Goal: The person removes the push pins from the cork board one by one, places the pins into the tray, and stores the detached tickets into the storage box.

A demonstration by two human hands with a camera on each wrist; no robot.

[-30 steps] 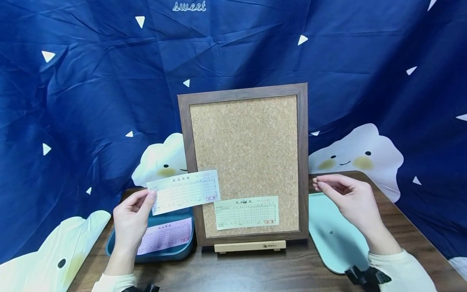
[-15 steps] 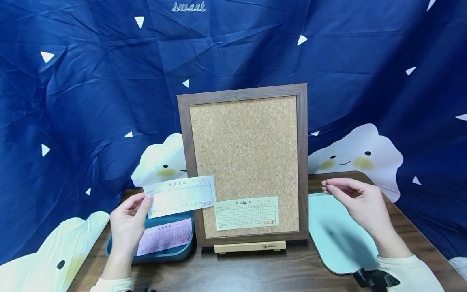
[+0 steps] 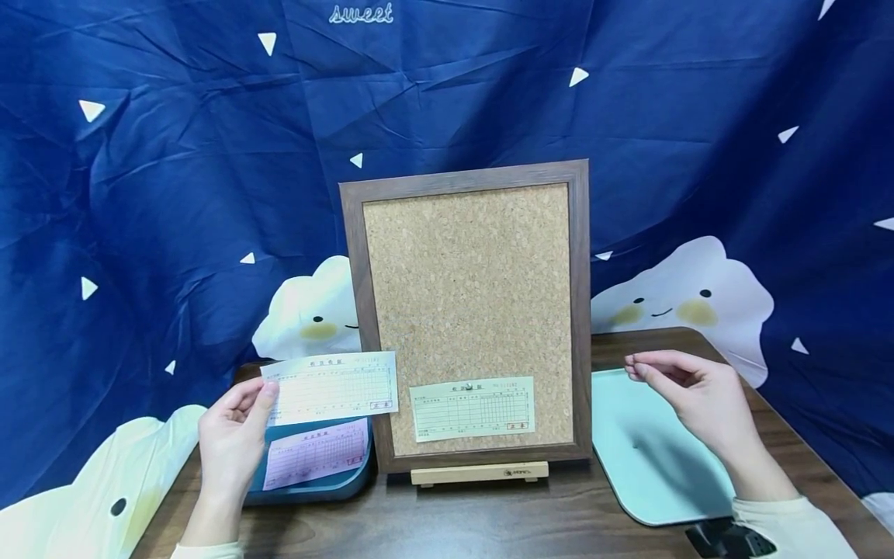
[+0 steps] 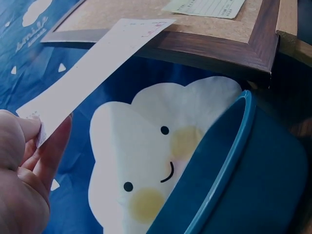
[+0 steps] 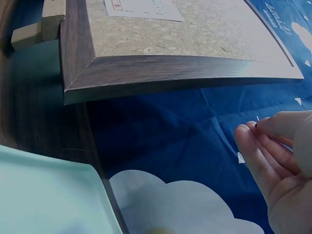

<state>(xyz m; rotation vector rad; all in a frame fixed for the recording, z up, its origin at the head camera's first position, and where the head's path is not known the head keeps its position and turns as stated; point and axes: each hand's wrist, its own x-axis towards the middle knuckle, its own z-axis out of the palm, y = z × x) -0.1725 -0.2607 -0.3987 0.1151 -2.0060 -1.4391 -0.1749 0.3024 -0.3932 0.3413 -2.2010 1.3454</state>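
Since the slip looks light and easily creased, its edge suits the left hand's pinch. The right hand pinches a pin.

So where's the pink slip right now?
In the head view, the pink slip is in the blue tray at the lower left, just below the white slip in the left hand.

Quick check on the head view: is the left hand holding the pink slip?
No, the left hand pinches a whitish slip, while the pink slip lies in the blue bin.
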